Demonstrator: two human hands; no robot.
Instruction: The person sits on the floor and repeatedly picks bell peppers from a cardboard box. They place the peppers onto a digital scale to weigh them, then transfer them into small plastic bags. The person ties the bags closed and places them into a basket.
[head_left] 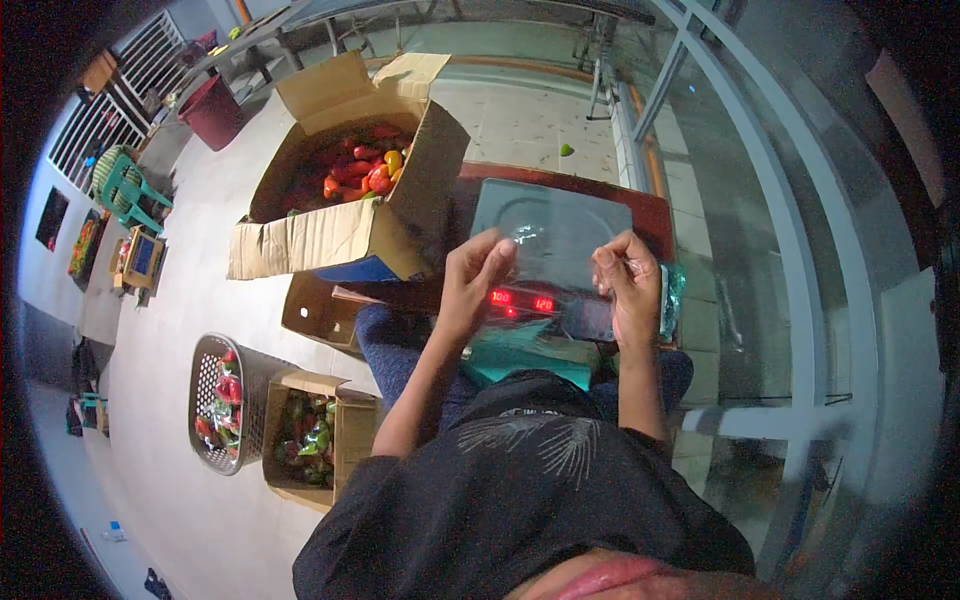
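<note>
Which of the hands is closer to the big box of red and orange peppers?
The left hand. It is just right of the big cardboard box, near its front corner. The right hand is farther right, over the scale.

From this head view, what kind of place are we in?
Probably a produce packing or sorting area. A digital scale sits before the person, an open cardboard box holds red and orange peppers, and a basket holds bagged ones on the floor.

Pale tiled floor (520,120), perhaps glass partition (760,230).
</note>
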